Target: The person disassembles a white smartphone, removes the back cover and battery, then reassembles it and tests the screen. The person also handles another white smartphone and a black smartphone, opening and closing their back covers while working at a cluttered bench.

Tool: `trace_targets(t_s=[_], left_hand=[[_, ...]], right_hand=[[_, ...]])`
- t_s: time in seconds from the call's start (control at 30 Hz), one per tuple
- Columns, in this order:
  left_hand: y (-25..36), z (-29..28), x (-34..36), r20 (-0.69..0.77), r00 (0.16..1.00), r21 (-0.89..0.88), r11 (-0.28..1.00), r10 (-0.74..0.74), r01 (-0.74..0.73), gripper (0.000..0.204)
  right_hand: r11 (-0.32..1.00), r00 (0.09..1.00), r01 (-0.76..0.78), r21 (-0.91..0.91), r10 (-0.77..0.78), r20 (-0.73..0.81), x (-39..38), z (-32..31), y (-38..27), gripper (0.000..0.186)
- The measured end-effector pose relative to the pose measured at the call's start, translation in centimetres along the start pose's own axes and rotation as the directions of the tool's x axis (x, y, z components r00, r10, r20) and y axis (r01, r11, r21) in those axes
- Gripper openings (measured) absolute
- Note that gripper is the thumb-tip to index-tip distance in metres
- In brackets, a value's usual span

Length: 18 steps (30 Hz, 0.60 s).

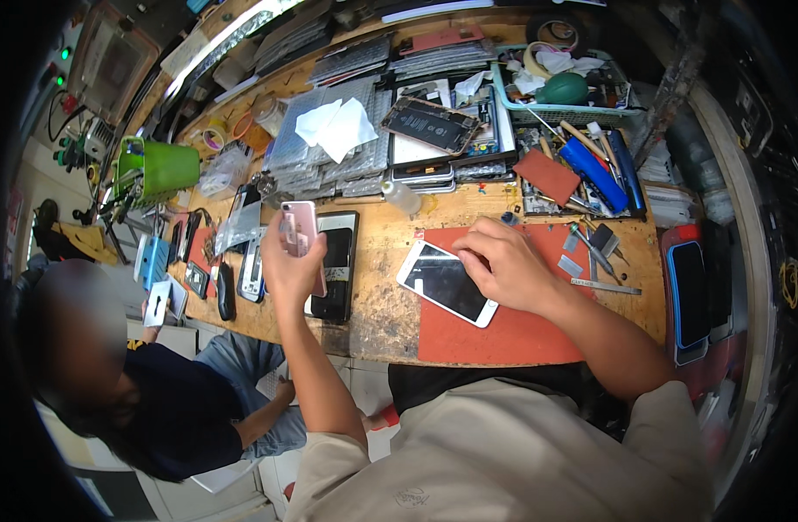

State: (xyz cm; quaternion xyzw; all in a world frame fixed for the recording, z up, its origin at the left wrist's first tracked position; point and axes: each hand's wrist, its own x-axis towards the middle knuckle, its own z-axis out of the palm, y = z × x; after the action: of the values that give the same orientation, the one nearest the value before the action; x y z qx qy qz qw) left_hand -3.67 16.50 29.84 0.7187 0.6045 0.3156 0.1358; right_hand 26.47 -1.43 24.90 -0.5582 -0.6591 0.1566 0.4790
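Note:
Raised over the left part of the bench, my left hand is closed around a rose-gold phone, its back turned toward the view. Beneath it lies a dark phone in a black tray. A white-framed phone with a dark screen rests at a slant on the red mat. My right hand hovers at that phone's right edge, fingers curled together; anything between the fingertips is hidden.
Behind the mat stands a small bottle. An opened phone lies on stacked bubble-wrapped panels. Tweezers and a metal ruler lie at right, below a tool tray. A green bin stands left; another person sits close by.

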Motion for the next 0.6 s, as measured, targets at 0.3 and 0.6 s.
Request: trace_targets(t_s=[0.3,0.6], left_hand=[[11.2,3.0,-2.5,0.334,0.788,-0.838,-0.22,0.518,0.5,0.083],[16.8,8.4,-1.0,0.389,0.657,-0.67,-0.292,0.646,0.683,0.094]], right_hand=[[0.66,0.909,-0.369,0.655,0.108,0.404,0.1,0.1,-2.5,0.035],[0.446,0.937,-0.347,0.825,0.137,0.32,0.7,-1.4,-1.0,0.025]])
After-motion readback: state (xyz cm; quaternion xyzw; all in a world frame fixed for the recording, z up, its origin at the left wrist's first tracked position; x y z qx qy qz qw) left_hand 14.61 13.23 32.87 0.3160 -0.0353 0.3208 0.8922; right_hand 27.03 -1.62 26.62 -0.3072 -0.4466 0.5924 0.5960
